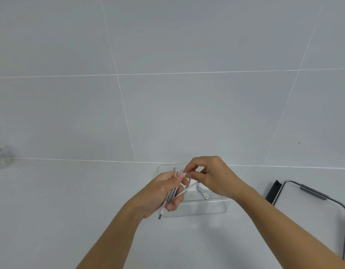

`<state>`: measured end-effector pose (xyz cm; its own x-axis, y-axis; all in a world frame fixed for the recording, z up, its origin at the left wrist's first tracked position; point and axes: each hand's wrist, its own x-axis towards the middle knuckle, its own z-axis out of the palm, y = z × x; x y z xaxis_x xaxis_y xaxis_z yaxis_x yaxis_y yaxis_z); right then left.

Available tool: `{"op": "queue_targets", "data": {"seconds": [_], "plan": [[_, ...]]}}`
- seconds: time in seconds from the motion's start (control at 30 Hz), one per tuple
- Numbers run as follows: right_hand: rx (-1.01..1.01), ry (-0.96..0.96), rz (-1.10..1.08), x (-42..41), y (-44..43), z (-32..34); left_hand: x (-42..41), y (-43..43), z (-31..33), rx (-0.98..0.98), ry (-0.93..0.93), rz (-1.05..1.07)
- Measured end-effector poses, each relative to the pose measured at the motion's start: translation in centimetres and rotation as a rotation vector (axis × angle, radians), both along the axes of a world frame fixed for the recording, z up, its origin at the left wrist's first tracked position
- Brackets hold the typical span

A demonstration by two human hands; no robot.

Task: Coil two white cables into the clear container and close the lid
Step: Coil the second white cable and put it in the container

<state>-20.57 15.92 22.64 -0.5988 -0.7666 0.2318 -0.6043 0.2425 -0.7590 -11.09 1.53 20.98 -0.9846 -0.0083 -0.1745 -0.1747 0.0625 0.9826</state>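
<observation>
- White cable, folded into several straight passes, lies bundled in the left hand, whose fingers are curled round it; one metal plug end sticks out below the palm.
- Right hand is above the far side of the bundle — thumb and forefinger pinched together on the cable's upper end, the other fingers bent.
- From the bundle one strand runs right and down into the clear container, which stands open on the table just beyond both hands.
- Second white cable rests inside the container, partly hidden by the right hand; a plug of it shows near the front wall.
- Lid — clear with dark clips — lies flat on the table to the right, well apart from the container.
- Pale tiled wall rises behind; at the far left edge a blurred clear object sits on the table.
</observation>
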Motion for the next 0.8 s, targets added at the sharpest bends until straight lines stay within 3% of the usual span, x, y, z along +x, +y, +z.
{"op": "queue_targets", "data": {"seconds": [0.27, 0.43, 0.57, 0.8], "plan": [[-0.024, -0.171, 0.030, -1.7, 1.2, 0.2, -0.3, -0.8, -0.7, 0.143, 0.003, 0.017], [-0.065, -0.073, -0.065, -3.1, 1.8, -0.2, -0.1, -1.5, -0.8, 0.130, -0.015, -0.023], [-0.126, 0.040, -0.214, -3.9, 1.4, -0.8, -0.1, -1.6, -1.0, 0.245, 0.020, -0.027], [0.035, 0.273, -0.409, -5.1, 1.2, -1.8, 0.0, -2.3, -1.0, 0.359, 0.092, -0.026]]}}
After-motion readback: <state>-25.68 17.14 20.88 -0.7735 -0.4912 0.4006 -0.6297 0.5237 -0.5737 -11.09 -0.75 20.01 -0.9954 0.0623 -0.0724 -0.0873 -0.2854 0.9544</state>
